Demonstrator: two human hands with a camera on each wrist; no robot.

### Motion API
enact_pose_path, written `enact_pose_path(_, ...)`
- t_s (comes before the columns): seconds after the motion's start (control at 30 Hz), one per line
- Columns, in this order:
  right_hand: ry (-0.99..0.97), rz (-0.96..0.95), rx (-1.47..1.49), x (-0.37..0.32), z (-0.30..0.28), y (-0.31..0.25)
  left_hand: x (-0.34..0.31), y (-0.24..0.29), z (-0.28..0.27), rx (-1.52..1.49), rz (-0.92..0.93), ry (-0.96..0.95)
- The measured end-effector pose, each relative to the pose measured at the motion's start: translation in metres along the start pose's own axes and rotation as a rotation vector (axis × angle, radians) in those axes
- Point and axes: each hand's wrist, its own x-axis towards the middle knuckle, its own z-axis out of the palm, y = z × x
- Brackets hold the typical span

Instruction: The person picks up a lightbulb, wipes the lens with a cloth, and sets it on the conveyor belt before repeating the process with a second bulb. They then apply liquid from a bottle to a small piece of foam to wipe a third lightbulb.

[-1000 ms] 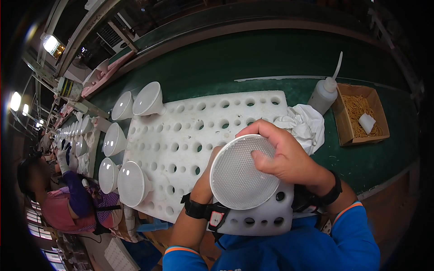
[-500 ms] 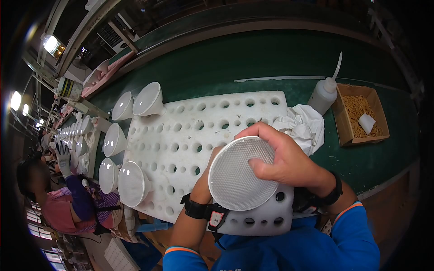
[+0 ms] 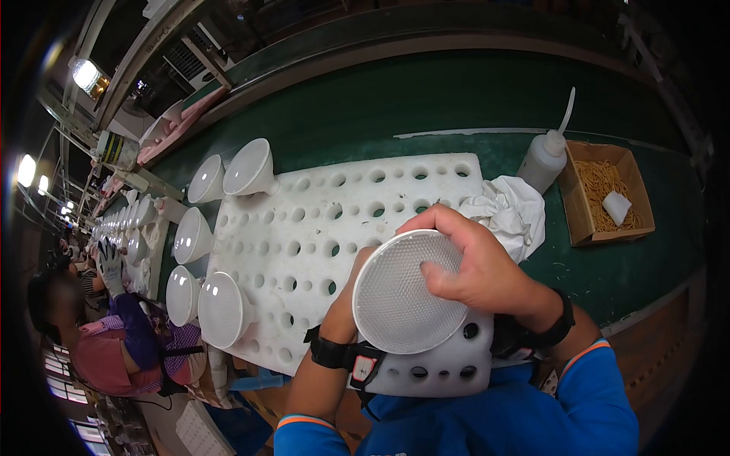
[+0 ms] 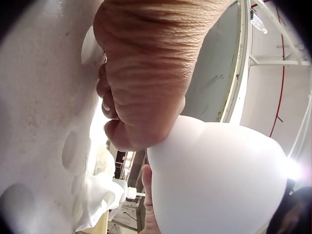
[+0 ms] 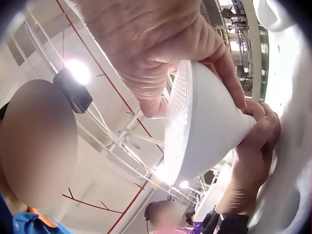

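Note:
A white cone-shaped lamp (image 3: 403, 308) with a dimpled clear lens faces up in the head view. My left hand (image 5: 254, 146) grips its narrow neck from beneath, fingers curled round it in the right wrist view. In the head view the lamp's wide face hides most of that hand. My right hand (image 3: 487, 262) holds the lamp near its rim, thumb over the lens and fingers spread behind along the white shell (image 5: 214, 122). Below the lamp lies a white foam board (image 3: 304, 266) with rows of round holes.
Several similar lamps (image 3: 222, 308) stand along the board's left side. A crumpled white cloth (image 3: 508, 213), a squeeze bottle (image 3: 544, 161) with a long nozzle and a cardboard box (image 3: 576, 220) of rubber-band-like loops sit at right on the green bench. Another person (image 3: 114, 342) works at left.
The lamp shifts slightly left and back, still in both hands, and my right thumb moves a little over the lens. The other person's gloved hand has risen at left.

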Motion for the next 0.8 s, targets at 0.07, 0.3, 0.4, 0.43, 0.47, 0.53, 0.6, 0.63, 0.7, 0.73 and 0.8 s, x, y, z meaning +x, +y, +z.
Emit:
enact_pose_path(0.07, -0.018, 0.034, 0.073, 0.001, -0.002, 0.002, -0.003, 0.004, 0.005, -0.030, -0.039, 0.035)
enact_pose_path(0.3, 0.029, -0.006, -0.029, -0.002, 0.004, -0.002, -0.003, 0.000, 0.000, -0.087, 0.028, 0.002)
enact_pose_path(0.4, 0.007, -0.004, 0.056, 0.001, -0.001, 0.004, -0.003, 0.004, 0.004, -0.024, -0.042, 0.038)
enact_pose_path(0.43, -0.004, -0.010, 0.085, 0.001, -0.002, 0.004, -0.004, 0.005, 0.006, -0.024, -0.054, 0.049)
enact_pose_path(0.47, 0.008, -0.027, 0.033, 0.000, 0.000, 0.003, -0.005, 0.008, 0.008, -0.038, -0.053, 0.056)
enact_pose_path(0.53, 0.033, -0.062, -0.071, -0.002, 0.005, -0.002, -0.009, 0.017, 0.013, -0.082, -0.040, 0.067)
enact_pose_path(0.6, 0.035, -0.061, -0.086, -0.002, 0.005, -0.003, -0.008, 0.013, 0.009, -0.141, 0.021, 0.007)
enact_pose_path(0.63, 0.035, -0.060, -0.093, -0.002, 0.004, -0.003, -0.003, 0.000, -0.003, -0.171, 0.070, -0.057)
enact_pose_path(0.7, 0.022, -0.048, 0.017, 0.000, 0.002, 0.003, 0.000, -0.008, -0.009, -0.129, 0.099, -0.090)
enact_pose_path(0.73, 0.016, -0.042, 0.073, 0.001, 0.001, 0.005, 0.001, -0.010, -0.008, -0.057, 0.079, -0.059)
enact_pose_path(0.8, 0.008, -0.045, 0.068, 0.000, 0.001, 0.005, 0.001, -0.009, -0.004, -0.010, 0.032, -0.008)
